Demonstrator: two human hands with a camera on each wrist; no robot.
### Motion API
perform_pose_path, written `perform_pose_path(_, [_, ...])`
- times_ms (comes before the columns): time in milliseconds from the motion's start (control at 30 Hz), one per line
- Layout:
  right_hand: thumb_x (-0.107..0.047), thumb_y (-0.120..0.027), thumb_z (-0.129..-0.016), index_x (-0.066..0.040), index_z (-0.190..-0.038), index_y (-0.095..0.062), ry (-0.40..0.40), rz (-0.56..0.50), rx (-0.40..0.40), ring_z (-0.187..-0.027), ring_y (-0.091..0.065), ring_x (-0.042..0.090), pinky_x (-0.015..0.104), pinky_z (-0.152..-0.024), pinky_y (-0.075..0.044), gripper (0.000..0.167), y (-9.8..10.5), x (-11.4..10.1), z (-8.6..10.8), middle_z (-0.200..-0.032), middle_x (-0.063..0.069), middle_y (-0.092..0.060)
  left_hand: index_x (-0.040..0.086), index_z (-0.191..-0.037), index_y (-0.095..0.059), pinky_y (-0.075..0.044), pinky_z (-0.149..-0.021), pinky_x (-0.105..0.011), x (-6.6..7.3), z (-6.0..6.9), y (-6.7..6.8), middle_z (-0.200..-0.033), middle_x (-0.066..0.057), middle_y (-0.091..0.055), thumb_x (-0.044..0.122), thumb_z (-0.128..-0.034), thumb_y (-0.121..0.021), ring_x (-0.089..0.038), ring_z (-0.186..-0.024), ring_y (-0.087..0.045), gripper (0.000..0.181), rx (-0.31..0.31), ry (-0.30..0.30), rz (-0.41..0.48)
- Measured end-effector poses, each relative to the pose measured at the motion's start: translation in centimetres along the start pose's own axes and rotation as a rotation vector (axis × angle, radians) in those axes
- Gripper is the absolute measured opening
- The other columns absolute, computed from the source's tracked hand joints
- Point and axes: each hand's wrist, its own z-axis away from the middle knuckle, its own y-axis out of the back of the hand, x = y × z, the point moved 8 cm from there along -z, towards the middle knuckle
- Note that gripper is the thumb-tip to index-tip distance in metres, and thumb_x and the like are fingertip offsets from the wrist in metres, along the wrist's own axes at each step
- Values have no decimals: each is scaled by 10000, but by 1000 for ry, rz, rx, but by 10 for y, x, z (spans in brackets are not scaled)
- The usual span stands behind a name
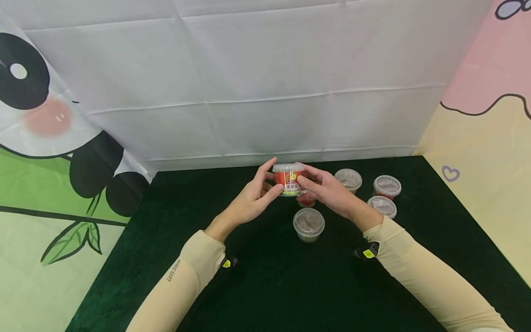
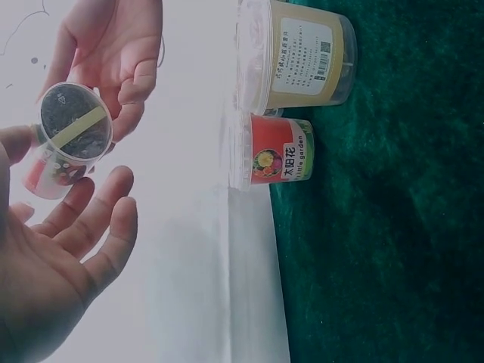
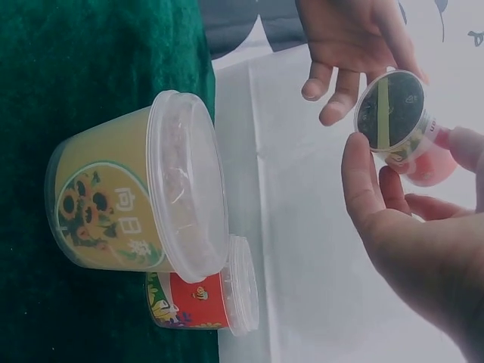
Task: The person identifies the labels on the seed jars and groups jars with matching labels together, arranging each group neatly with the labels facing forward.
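A small red plastic tub (image 1: 288, 180) with a clear lid and a flower label is held up over the far part of the table. My left hand (image 1: 251, 196) pinches its left side between thumb and fingers. From the right, my right hand (image 1: 329, 188) grips it with thumb and fingers. Both wrist views show the tub's dark base, crossed by a pale yellow-green strip (image 2: 79, 127). Below the right hand stands another red tub (image 2: 281, 150), partly hidden in the head view. Nearer stands a larger yellowish tub (image 1: 309, 223) with a clear lid and a sunflower picture.
To the right on the dark green cloth (image 1: 265, 276) stand a pale-lidded tub (image 1: 348, 177), a reddish tub (image 1: 387, 186) and another lidded tub (image 1: 383, 206), partly behind the right forearm. A white sheet (image 1: 265, 92) hangs behind the table.
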Motion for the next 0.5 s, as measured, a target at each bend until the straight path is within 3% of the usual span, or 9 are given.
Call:
perform_pose_path(300, [-303,-435,-1105,-92,-1610,-254,28,-85,-36,-1155,-591,263,384,-985,-527,576,-4,-3,2,-1451,187,-439,163,-1619,-117,-567,-814,-367,1,1,-2,-1368,-207,-487,74,-1057,-508,-318,-1015,-644,690,-14,34,-10])
perform_pose_path(500, [-287,-434,-1106,-94,-1606,-270,29,-78,-31,-1155,-587,268,378,-979,-530,561,-5,-3,1,-1440,189,-453,103,-1612,-115,-569,-825,-393,-1,0,-1,-1368,-238,-487,53,-1057,-495,-360,-1011,-648,674,-13,50,-5])
